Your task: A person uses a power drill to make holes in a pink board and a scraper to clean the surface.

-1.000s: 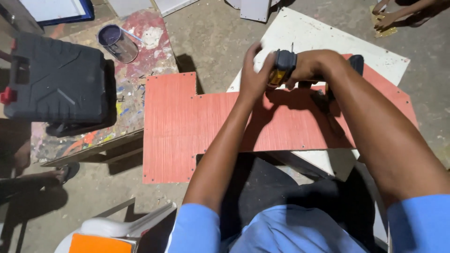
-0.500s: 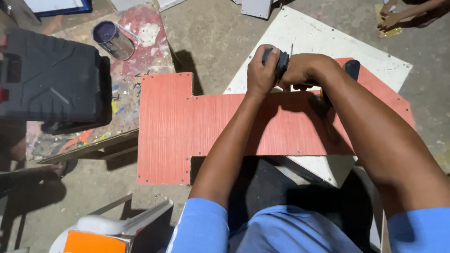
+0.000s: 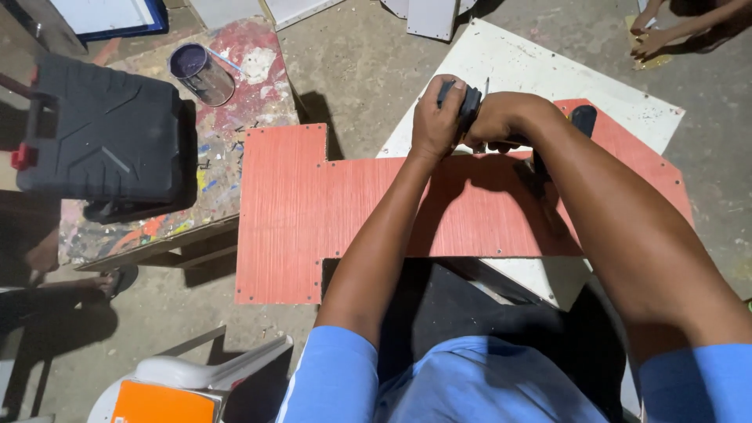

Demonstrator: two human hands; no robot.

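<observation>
**Both hands closed on a tool at the far edge of a red panel**

The left hand [image 3: 435, 117] and right hand [image 3: 501, 121] are each wrapped around a dark, compact hand-held power tool [image 3: 468, 102], gripped between them directly ahead of the body. Its thin tip points away from the person, over the far edge of the red, notched laminate panel [image 3: 345, 204], whose long axis runs left to right across the white board surface [image 3: 564, 70]. Neither hand is nearer.

Both hands hide most of the dark tool [image 3: 468, 100] they grip.
</observation>
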